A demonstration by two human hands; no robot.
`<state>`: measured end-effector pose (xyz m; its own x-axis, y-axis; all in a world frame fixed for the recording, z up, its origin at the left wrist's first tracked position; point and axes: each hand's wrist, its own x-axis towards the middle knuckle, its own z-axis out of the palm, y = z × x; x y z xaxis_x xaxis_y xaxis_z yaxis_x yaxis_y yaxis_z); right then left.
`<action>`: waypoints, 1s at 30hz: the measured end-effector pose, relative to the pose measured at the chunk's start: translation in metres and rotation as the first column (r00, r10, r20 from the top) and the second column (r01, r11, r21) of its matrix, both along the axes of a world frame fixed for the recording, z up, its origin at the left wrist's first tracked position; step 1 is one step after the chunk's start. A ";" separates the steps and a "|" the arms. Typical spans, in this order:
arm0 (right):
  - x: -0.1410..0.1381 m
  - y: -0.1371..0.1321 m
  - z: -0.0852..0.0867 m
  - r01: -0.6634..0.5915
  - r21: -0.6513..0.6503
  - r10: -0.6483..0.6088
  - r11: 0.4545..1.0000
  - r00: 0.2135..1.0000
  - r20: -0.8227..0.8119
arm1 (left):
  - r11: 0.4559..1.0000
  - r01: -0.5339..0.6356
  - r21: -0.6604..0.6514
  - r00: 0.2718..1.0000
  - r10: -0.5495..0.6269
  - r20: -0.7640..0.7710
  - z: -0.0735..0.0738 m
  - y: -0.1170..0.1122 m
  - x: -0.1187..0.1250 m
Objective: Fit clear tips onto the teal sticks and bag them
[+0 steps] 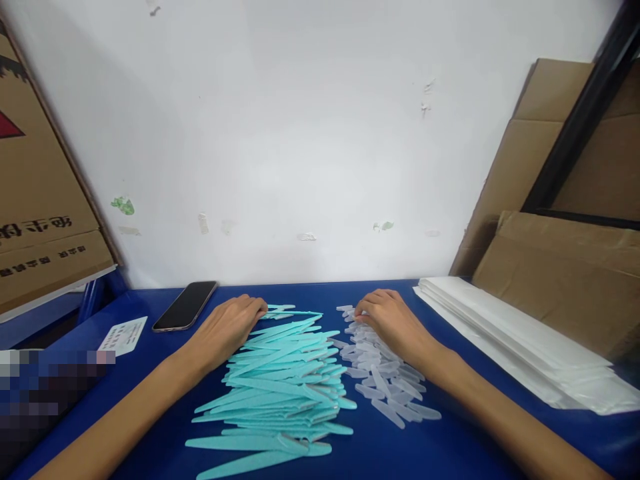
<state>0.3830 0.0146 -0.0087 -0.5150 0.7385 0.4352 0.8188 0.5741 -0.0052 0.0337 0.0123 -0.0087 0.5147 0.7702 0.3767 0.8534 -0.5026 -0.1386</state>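
- While both of a person's bare hands rest on two heaps of small plastic parts, a scuffed white wall [310, 133] fills the upper half of the head-camera view.
- A blue table [390, 453] spans the lower half and carries everything else.
- Flattened brown cardboard sheets [565, 280] lean at the right, behind a dark slanted bar.
- A printed cardboard carton [40, 220] stands at the left edge, beside the table's far-left corner.
- A stack of long white plastic sheets [505, 333] lies along the table's right side, well apart from the hands.
- A heap of teal tapered strips [285, 380] lies at centre, most of them pointing left to right.
- A smaller heap of frosted clear pieces [385, 393] lies just beside it on the right.
- The left hand [227, 330] lies palm down on the far-left edge of the teal heap, fingers loosely bent and spread over the strips, gripping nothing.
- The right hand [395, 323] sits palm down on the far end of the clear heap, fingers curled onto the pieces; whether they pinch one cannot be told.
- A dark phone [185, 305] lies screen up near the wall, left of the left hand.
- A small white printed card [124, 335] lies left of the phone.
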 end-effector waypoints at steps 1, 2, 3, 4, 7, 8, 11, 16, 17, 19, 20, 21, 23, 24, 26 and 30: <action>0.000 0.000 0.001 -0.003 0.006 0.003 1.000 1.000 -0.004 | 1.000 -0.005 0.010 1.000 0.005 0.011 0.000 0.000 0.000; 0.000 0.000 0.002 -0.005 0.012 0.005 1.000 1.000 -0.008 | 1.000 -0.010 0.021 1.000 0.009 0.019 0.001 0.000 -0.001; 0.000 -0.001 0.004 -0.008 0.019 0.008 1.000 1.000 -0.012 | 0.999 -0.011 0.034 0.999 0.010 0.031 0.002 -0.001 0.000; 0.001 -0.002 0.005 -0.009 0.026 0.009 1.000 1.000 -0.016 | 0.999 -0.007 0.049 0.999 0.005 0.052 0.004 -0.002 0.000; 0.002 -0.005 0.010 -0.001 0.047 0.003 0.999 1.000 -0.031 | 0.996 0.023 0.089 0.986 -0.037 0.160 0.008 -0.007 0.004; 0.001 -0.006 0.011 0.003 0.054 -0.001 0.999 0.999 -0.039 | 0.995 0.032 0.096 0.978 -0.051 0.204 0.010 -0.009 0.006; -0.002 -0.012 0.015 -0.021 0.096 0.029 0.995 0.996 -0.089 | 0.996 0.044 0.074 0.949 -0.065 0.309 0.013 -0.015 0.011; -0.011 -0.021 0.018 -0.122 0.131 0.144 0.984 0.974 -0.177 | 0.998 0.065 -0.020 0.907 -0.050 0.419 0.014 -0.020 0.018; -0.012 -0.022 0.019 -0.136 0.133 0.159 0.982 0.971 -0.178 | 0.997 0.068 -0.036 0.901 -0.046 0.432 0.013 -0.021 0.019; -0.013 -0.022 0.018 -0.162 0.145 0.186 0.976 0.968 -0.171 | 0.995 0.076 -0.063 0.887 -0.039 0.460 0.013 -0.021 0.019; -0.013 -0.022 0.018 -0.171 0.151 0.195 0.974 0.966 -0.167 | 0.994 0.081 -0.076 0.879 -0.035 0.475 0.013 -0.022 0.019; -0.013 -0.022 0.018 -0.174 0.156 0.199 0.972 0.966 -0.166 | 0.992 0.088 -0.089 0.872 -0.033 0.489 0.013 -0.022 0.019; -0.013 -0.022 0.017 -0.171 0.157 0.197 0.973 0.966 -0.169 | 0.989 0.100 -0.111 0.858 -0.030 0.513 0.014 -0.023 0.019; -0.013 -0.022 0.017 -0.168 0.156 0.194 0.973 0.965 -0.173 | 0.987 0.106 -0.119 0.852 -0.028 0.523 0.014 -0.023 0.019; -0.012 -0.022 0.018 -0.171 0.149 0.198 0.974 0.963 -0.184 | 0.985 0.114 -0.133 0.842 -0.024 0.539 0.015 -0.024 0.019; -0.011 -0.023 0.017 -0.240 0.112 0.260 0.964 0.937 -0.234 | 0.979 0.143 -0.146 0.827 -0.037 0.561 0.017 -0.026 0.020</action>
